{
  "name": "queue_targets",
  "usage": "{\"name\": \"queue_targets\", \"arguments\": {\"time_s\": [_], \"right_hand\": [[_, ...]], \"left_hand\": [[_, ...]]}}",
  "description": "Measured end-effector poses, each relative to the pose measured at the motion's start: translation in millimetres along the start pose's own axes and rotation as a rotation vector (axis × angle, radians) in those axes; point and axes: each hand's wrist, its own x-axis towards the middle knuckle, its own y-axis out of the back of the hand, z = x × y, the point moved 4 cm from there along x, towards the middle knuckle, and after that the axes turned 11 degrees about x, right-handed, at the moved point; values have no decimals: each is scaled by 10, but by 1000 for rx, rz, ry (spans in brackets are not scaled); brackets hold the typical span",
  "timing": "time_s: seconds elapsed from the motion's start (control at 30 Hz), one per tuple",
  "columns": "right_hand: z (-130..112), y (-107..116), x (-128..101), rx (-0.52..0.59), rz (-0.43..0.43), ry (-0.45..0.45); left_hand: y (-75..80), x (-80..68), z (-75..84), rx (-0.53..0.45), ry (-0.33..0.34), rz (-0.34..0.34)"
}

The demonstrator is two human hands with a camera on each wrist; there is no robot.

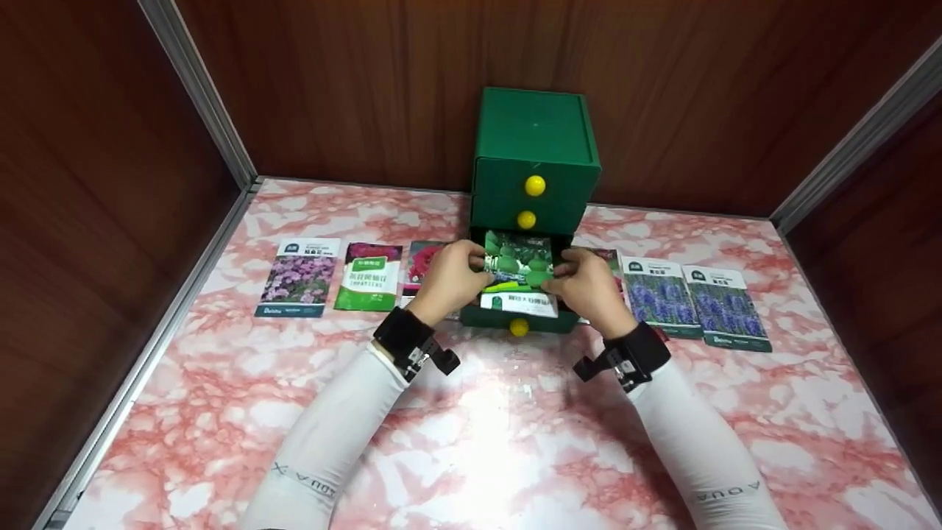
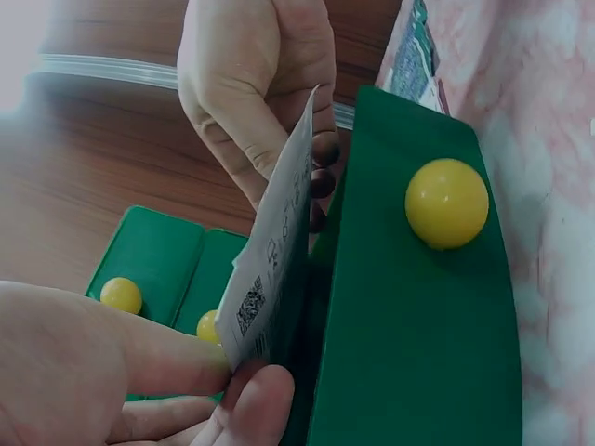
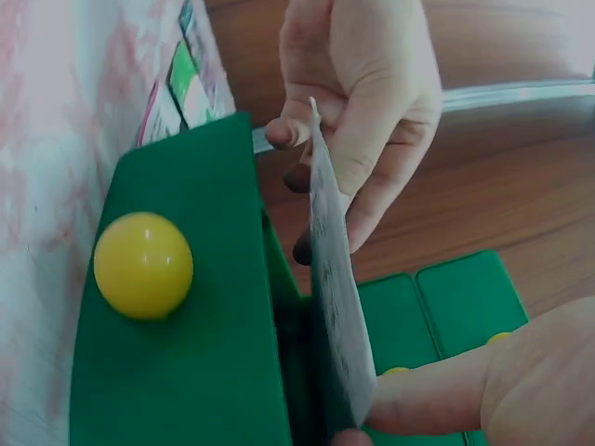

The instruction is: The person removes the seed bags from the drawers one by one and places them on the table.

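Both hands pinch a seed packet [image 1: 517,269] by its opposite sides, over the pulled-out bottom drawer [image 1: 482,318] of a green drawer cabinet. Green round leaves or fruit show on the packet's upper face, and its white band with upside-down print is toward me. The left hand [image 1: 450,278] has thumb and fingers at the left edge; the right hand [image 1: 591,287] grips the right edge. In the left wrist view, the pale back of the packet [image 2: 271,251] carries a printed code, and it stands tilted behind the drawer front [image 2: 409,307]. The drawer's inside is mostly hidden.
The cabinet [image 1: 536,129] stands against the back wall, its upper two drawers closed, with yellow knobs [image 1: 535,185]. Flower seed packets lie in a row: a pink one [image 1: 298,278] and a green one [image 1: 369,278] at left, purple ones [image 1: 662,296] at right. Others lie partly hidden beside the drawer.
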Motion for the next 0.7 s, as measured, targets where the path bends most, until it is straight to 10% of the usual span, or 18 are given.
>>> {"name": "queue_targets", "arguments": {"time_s": [0.7], "right_hand": [[-5,-347,-490,243,-65,18]], "left_hand": [[171,-581,-396,-214,-42,-51]]}}
